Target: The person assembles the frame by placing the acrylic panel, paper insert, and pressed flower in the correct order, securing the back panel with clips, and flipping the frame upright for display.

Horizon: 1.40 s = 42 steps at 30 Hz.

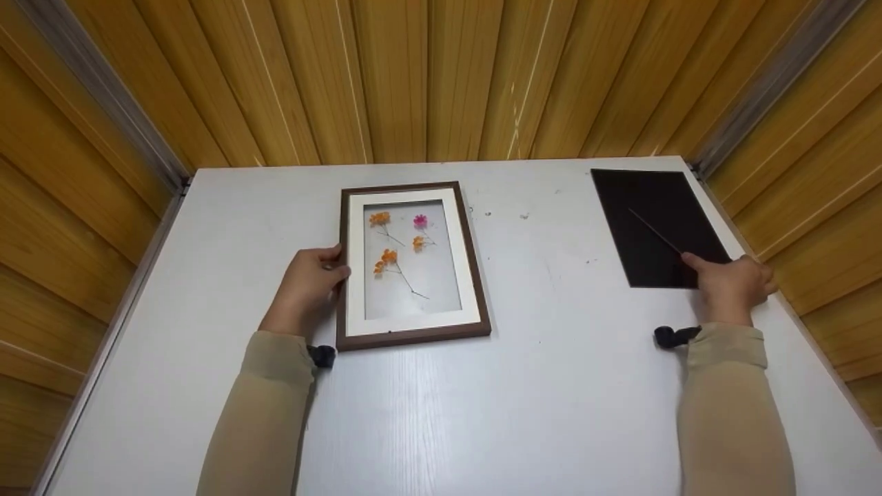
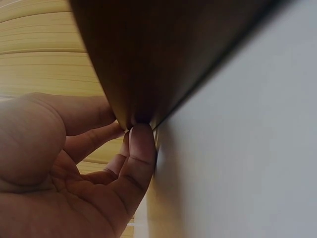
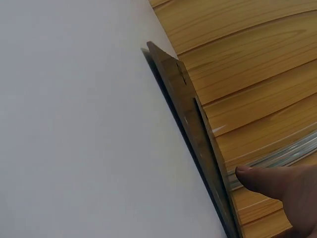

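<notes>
A brown picture frame (image 1: 484,322) with a white mat lies on the white table. Small orange flowers (image 1: 389,256) and a pink flower (image 1: 420,220) on thin stems show inside its window. My left hand (image 1: 309,284) grips the frame's left side; in the left wrist view the fingertips (image 2: 142,139) press on its dark edge. To the far right lies a black board (image 1: 644,238), with a slim raised strip along it in the right wrist view. My right hand (image 1: 732,284) is over the board's near right corner, its straight thumb (image 3: 262,181) just above the surface. Its other fingers are mostly hidden.
The white table (image 1: 530,406) ends close beyond the black board on the right. Yellow wood-plank walls (image 1: 427,83) rise behind and at both sides. A few small specks (image 1: 524,216) dot the tabletop between frame and board. Each wrist wears a small black camera (image 1: 667,337).
</notes>
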### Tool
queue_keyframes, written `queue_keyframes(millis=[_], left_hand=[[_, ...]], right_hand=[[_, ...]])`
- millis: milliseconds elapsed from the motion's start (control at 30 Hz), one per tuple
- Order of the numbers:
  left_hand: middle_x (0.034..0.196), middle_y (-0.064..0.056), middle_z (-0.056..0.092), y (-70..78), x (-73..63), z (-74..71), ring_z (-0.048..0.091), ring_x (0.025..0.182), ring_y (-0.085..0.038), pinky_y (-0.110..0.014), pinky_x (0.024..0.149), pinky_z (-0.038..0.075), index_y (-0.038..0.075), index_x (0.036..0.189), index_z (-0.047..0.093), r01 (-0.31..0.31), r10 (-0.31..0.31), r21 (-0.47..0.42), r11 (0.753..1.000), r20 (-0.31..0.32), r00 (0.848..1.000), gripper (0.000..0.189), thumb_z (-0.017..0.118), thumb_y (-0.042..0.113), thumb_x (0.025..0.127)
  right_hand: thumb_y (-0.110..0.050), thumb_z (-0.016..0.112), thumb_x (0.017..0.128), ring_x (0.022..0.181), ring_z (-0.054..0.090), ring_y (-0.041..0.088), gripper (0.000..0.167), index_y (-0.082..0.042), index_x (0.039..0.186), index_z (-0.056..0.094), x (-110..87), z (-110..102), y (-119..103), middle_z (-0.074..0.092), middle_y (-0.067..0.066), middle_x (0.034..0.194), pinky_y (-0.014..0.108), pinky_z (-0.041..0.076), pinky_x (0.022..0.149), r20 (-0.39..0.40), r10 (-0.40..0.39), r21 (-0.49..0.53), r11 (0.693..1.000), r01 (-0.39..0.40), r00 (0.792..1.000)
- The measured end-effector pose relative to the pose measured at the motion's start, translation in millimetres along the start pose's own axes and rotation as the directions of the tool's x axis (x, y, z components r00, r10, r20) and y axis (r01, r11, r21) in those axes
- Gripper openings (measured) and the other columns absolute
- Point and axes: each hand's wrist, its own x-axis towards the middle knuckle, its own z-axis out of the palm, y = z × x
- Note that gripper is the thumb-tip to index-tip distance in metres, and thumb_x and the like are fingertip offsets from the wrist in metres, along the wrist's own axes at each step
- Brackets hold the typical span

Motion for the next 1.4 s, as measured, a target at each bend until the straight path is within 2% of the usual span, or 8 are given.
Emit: queue_keyframes(millis=[233, 467, 700, 967, 1133, 1200, 1267, 1400], left_hand=[[0.151, -0.021, 0.072, 1.7, 0.1, 1.4, 0.073, 0.123, -0.024, -0.026, 0.096, 0.060, 0.005, 0.171, 0.047, 0.009, -0.009, -0.019, 1.000, 0.001, 1.000, 0.061, 0.066, 0.014, 0.113], [0.151, -0.022, 0.072, 2.1, 2.7, 2.9, 0.073, 0.124, -0.024, -0.026, 0.096, 0.061, 0.005, 0.171, 0.047, -0.003, 0.003, -0.018, 1.000, 0.009, 1.000, 0.062, 0.067, 0.015, 0.113], [0.149, -0.022, 0.073, 1.5, 2.9, 4.0, 0.074, 0.121, -0.023, -0.024, 0.093, 0.061, 0.005, 0.170, 0.047, -0.005, 0.005, -0.029, 1.000, 0.014, 1.000, 0.061, 0.067, 0.014, 0.113], [0.145, -0.021, 0.074, 1.8, 4.2, 3.9, 0.073, 0.112, -0.020, -0.024, 0.089, 0.060, 0.005, 0.170, 0.048, -0.002, 0.003, 0.014, 1.000, -0.011, 1.000, 0.061, 0.067, 0.013, 0.113], [0.147, -0.022, 0.073, 0.2, 3.9, 3.0, 0.074, 0.113, -0.021, -0.025, 0.090, 0.060, 0.005, 0.170, 0.047, -0.009, 0.009, 0.015, 1.000, -0.005, 1.000, 0.060, 0.067, 0.014, 0.114], [0.147, -0.022, 0.073, -0.5, 4.4, 2.7, 0.073, 0.113, -0.020, -0.024, 0.089, 0.060, 0.005, 0.170, 0.047, -0.008, 0.008, 0.008, 1.000, -0.001, 1.000, 0.060, 0.066, 0.014, 0.114], [0.147, -0.022, 0.073, -1.1, 5.0, 2.8, 0.073, 0.112, -0.020, -0.023, 0.088, 0.060, 0.005, 0.171, 0.047, -0.009, 0.009, 0.002, 1.000, 0.003, 1.000, 0.061, 0.066, 0.015, 0.114], [0.148, -0.022, 0.073, -1.5, 5.9, 3.1, 0.073, 0.113, -0.019, -0.022, 0.088, 0.060, 0.005, 0.170, 0.047, -0.015, 0.015, 0.003, 1.000, 0.002, 1.000, 0.061, 0.067, 0.015, 0.114]], right_hand=[[-0.069, 0.073, 0.099, 0.167, 0.009, 0.057, 0.123, 0.025, 0.165, 0.029, 2.3, -2, 11, 0.012, 0.046, 0.179, 0.068, 0.023, 0.136, 0.025, 0.069, -0.043, 0.997, -0.068, 0.997], [-0.069, 0.083, 0.092, 0.168, 0.014, 0.052, 0.126, 0.019, 0.168, 0.032, 2.0, -2, 13, 0.018, 0.038, 0.181, 0.064, 0.027, 0.138, 0.009, 0.076, 0.059, 0.995, -0.077, 0.997], [-0.052, 0.090, 0.094, 0.172, 0.026, 0.040, 0.117, 0.007, 0.175, 0.028, 2.0, -3, 9, 0.028, 0.024, 0.184, 0.048, 0.026, 0.143, 0.033, 0.004, 0.240, 0.971, -0.012, 0.999], [-0.054, 0.081, 0.100, 0.172, 0.026, 0.041, 0.113, 0.005, 0.177, 0.022, 3.4, -8, 6, 0.023, 0.025, 0.185, 0.049, 0.028, 0.143, 0.090, -0.043, 0.244, 0.970, 0.020, 0.995], [-0.059, 0.073, 0.103, 0.129, 0.063, 0.021, 0.110, -0.003, 0.180, 0.019, 3.5, -9, 3, 0.045, 0.022, 0.169, 0.028, 0.056, 0.110, 0.143, -0.015, 0.284, 0.958, -0.027, 0.990], [-0.057, 0.075, 0.104, 0.100, 0.065, 0.011, 0.098, -0.005, 0.175, 0.031, 3.3, -10, 2, 0.058, 0.007, 0.145, 0.022, 0.059, 0.087, 0.182, -0.009, 0.348, 0.936, -0.055, 0.983], [-0.046, 0.077, 0.106, 0.085, 0.064, 0.007, 0.071, -0.008, 0.159, 0.050, 3.0, -11, 1, 0.061, -0.005, 0.122, 0.021, 0.060, 0.075, 0.260, -0.036, 0.480, 0.872, -0.097, 0.965], [-0.020, 0.075, 0.111, 0.093, 0.072, 0.010, 0.012, -0.015, 0.121, 0.074, 1.7, -14, 0, 0.076, -0.007, 0.107, 0.025, 0.063, 0.081, 0.478, -0.151, 0.708, 0.649, -0.278, 0.865]])
